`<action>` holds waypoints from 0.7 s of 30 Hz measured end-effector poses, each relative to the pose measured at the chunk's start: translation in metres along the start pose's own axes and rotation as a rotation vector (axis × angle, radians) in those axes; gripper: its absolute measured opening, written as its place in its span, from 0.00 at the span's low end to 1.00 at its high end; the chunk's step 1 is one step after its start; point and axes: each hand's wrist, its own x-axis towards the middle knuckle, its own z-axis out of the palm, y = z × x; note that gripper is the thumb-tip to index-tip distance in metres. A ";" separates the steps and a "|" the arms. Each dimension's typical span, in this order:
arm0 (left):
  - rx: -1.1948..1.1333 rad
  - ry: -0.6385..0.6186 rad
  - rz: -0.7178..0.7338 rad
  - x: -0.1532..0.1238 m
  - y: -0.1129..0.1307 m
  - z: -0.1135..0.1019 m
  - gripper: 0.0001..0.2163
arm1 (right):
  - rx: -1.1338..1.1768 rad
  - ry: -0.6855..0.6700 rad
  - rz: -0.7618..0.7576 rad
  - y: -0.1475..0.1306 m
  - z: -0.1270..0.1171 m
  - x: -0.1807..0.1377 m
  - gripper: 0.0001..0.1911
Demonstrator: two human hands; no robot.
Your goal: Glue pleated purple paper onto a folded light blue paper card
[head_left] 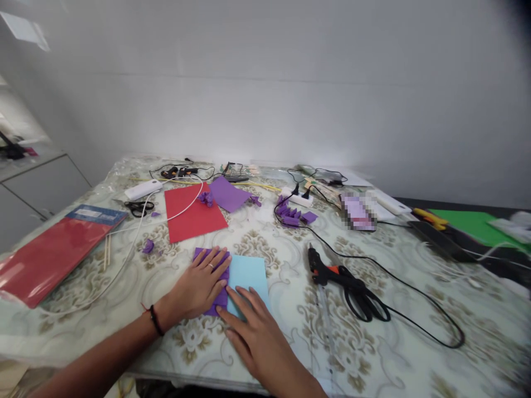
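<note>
A creased purple paper [221, 279] lies over the left part of a light blue sheet [250, 271] near the table's front. My left hand [203, 284] rests flat on the purple paper, fingers stretched out and covering much of it. With its fingers spread, my right hand [255, 329] lies across the lower part of the blue sheet, fingertips at the purple paper's right edge. Neither hand grips anything. To the right lies a black glue gun [326, 271], with black-handled scissors [360, 298] by its handle.
A red sheet [193, 218], a purple sheet [229, 194] and folded purple pieces [290, 213] lie farther back. A red paper pack [62, 246] is at left, near small scissors [139, 208]. A power strip [297, 196] and phone [358, 211] stand behind; the glue gun's cord [398, 268] loops right.
</note>
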 end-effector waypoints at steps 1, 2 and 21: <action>-0.001 0.000 0.002 0.000 -0.001 0.000 0.25 | 0.004 0.017 0.002 0.000 0.001 0.000 0.29; -0.001 0.003 0.005 0.000 -0.001 0.000 0.25 | 0.008 0.029 0.004 0.000 0.002 0.000 0.29; 0.042 -0.001 -0.062 0.009 0.002 0.008 0.26 | 0.003 0.022 -0.048 0.021 0.019 -0.001 0.26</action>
